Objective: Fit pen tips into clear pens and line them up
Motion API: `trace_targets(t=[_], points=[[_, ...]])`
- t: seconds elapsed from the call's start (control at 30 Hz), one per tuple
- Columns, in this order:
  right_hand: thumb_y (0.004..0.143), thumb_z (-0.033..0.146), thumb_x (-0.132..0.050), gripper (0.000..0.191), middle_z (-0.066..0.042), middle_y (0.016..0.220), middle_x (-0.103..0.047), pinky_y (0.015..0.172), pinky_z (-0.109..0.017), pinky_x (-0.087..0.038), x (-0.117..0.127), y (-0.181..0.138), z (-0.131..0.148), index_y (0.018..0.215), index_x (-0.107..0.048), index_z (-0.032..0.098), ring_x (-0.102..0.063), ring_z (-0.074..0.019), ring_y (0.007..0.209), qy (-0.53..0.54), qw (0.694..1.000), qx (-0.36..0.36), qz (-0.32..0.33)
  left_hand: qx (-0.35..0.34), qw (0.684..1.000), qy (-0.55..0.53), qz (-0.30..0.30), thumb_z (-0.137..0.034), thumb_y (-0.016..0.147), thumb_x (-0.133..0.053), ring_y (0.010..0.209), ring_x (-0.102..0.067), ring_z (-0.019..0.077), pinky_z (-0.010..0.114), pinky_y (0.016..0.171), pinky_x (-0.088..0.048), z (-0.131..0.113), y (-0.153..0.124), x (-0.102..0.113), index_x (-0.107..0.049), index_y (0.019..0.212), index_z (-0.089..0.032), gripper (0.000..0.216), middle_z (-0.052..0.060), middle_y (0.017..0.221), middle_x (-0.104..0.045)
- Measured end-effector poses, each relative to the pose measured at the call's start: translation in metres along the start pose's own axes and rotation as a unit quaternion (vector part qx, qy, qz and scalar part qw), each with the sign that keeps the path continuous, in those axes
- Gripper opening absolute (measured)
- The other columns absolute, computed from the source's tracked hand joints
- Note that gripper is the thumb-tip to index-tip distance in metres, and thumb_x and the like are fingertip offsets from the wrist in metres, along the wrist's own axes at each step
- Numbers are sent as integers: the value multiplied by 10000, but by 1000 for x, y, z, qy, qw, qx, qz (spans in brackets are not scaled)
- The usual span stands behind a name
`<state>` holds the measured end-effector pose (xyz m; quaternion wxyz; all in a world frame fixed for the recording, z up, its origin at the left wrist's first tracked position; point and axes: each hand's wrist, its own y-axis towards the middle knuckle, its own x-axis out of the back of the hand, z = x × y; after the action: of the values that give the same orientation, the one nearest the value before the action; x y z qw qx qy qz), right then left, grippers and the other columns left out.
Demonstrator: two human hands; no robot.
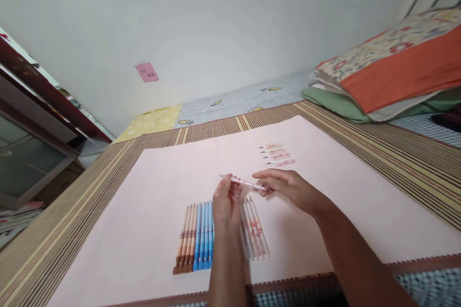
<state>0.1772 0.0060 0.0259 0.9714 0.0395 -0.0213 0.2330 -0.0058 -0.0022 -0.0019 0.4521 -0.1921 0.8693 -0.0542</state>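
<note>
A white pen with reddish markings [247,182] is held level above the pale pink sheet. My left hand [226,196] grips it near its left end, thumb and fingers closed around it. My right hand [288,186] is at its other end, fingers closed on the barrel. Beneath my left wrist lies a row of pens: peach-and-brown pens [185,240], blue pens [204,235] and clear pens with red markings [256,230]. My left forearm hides part of this row. Beyond my right hand lie several thin refills with pink-patterned strips [277,155].
The large pale pink sheet [144,230] lies on a striped mat [82,211]. Folded bedding with an orange edge [403,72] is piled at the back right. A pink note [147,72] is on the white wall. Dark red shelving [43,86] stands at the left.
</note>
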Motion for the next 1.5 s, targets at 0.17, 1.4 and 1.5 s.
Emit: trace_targets(t=[0.17, 1.4, 1.5], points=[[822, 451, -737, 364, -61, 1008, -745, 812, -331, -533, -1, 0, -3, 1100, -729, 215, -690, -183, 879, 21, 999, 3, 30, 22, 1000, -13, -7, -118, 843, -730, 672, -684, 113, 188, 650, -577, -1, 1, 2, -739, 793, -82, 62, 65, 736, -705], [712, 237, -660, 107, 13, 660, -638, 569, -267, -393, -16, -19, -14, 803, -622, 196, -576, -152, 616, -199, 971, -128, -35, -9, 989, 147, -12, -277, 746, -803, 663, -670, 119, 178, 515, -408, -30, 6, 10, -746, 898, -121, 225, 99, 885, -750], [734, 235, -629, 191, 1, 674, -658, 601, -287, -406, -21, -30, -25, 919, -627, 189, -611, -176, 645, -246, 958, -141, -45, -14, 994, 102, -43, -203, 798, -727, 624, -659, 107, 174, 513, -432, -43, 10, 16, -737, 891, -111, 131, 81, 822, -740]])
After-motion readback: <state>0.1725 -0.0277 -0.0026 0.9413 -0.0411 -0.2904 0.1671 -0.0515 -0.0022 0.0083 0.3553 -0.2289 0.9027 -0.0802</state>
